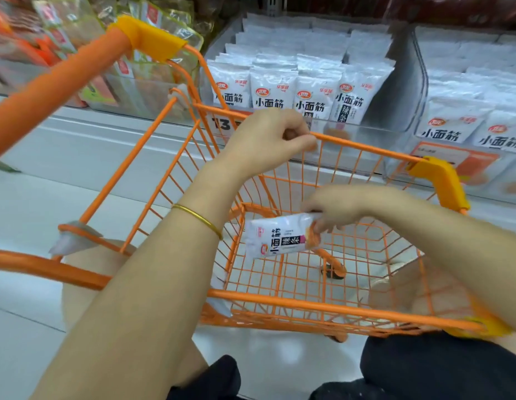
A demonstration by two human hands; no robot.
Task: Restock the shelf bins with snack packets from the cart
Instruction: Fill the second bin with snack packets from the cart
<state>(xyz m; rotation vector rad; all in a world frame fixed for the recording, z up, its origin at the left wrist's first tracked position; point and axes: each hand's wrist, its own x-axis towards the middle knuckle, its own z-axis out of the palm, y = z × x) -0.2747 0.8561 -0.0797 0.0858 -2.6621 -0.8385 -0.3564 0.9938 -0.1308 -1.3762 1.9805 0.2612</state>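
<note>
Knees (pixel 424 368) by orange cart (pixel 308 306) near rim; right hand (pixel 337 207) pinches lone snack packet (pixel 275 239) by end, likely lifting out; left hand (pixel 265 140) grips far rim, likely steadying.

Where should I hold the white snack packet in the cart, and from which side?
Pinch the short end nearest the right hand, from above: the snack packet is thin, flat and turned sideways in the cart basket. That hand pinches it there.

A pale grey shelf (pixel 86 131) carries clear plastic bins side by side. The middle bin (pixel 375 134) and the right bin (pixel 418 67) hold upright rows of white snack packets (pixel 272 90). An orange wire cart (pixel 308 304) stands on the pale tiled floor (pixel 26 342).
</note>
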